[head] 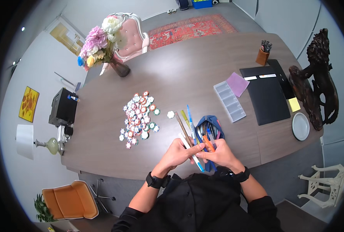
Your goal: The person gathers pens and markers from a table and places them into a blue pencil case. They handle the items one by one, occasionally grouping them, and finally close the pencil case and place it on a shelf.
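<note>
Near the table's front edge, my left hand [179,152] is closed around several pens and markers, among them a white pen with a blue end [191,152], a brown pen [183,126] and a light-blue pen [190,121]. Beside it, fingers meeting the left hand's, my right hand [220,153] grips an orange pen [208,143] and a blue-capped pen [210,134]. Just beyond the right hand lies a navy zip pencil case [222,127], its mouth wide and pens inside. A heap of poker chips [138,114] spreads to the left, with one whitish chip [170,114] apart from it.
To the right are a clear compartment box [230,101], a purple cloth [238,84], a black folder [267,98], yellow sticky notes [294,104], a white dish [301,126] and a dark carved statue [320,69]. A brown pen holder [262,56] and a flower vase [119,67] stand farther back.
</note>
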### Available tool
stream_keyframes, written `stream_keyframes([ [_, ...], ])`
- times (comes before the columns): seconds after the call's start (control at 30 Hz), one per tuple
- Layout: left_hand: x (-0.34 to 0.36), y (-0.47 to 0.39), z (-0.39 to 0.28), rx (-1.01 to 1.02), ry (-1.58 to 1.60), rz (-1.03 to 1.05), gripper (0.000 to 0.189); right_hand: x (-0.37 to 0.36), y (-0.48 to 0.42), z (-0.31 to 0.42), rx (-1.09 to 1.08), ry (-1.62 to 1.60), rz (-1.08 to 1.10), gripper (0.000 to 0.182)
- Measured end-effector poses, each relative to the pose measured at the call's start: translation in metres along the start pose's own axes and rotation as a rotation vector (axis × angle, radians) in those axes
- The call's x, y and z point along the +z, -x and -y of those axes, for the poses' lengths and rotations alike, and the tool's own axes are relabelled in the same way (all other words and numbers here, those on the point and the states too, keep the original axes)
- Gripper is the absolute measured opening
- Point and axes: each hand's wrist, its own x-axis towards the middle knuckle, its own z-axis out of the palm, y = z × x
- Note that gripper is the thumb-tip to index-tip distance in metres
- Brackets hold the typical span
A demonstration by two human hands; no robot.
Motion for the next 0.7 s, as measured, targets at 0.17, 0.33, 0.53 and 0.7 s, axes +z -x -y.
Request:
stream_keyframes([
  [0.17,-0.001,-0.006,0.002,-0.021,0.104,0.077,0.026,-0.002,-0.001,0.000,-0.035,0.016,-0.045,0.020],
  [0.33,0.006,-0.008,0.014,-0.096,0.197,0.163,0.037,-0.009,0.004,0.004,0.013,0.012,-0.045,0.022],
  [0.53,0.009,-0.009,0.024,-0.147,0.202,0.311,0.045,-0.015,0.013,0.009,0.119,-0.156,0.094,0.017],
  [0.7,0.014,-0.015,0.026,-0.079,0.206,0.189,0.042,-0.027,0.024,0.007,0.108,-0.200,-0.003,0.017],
])
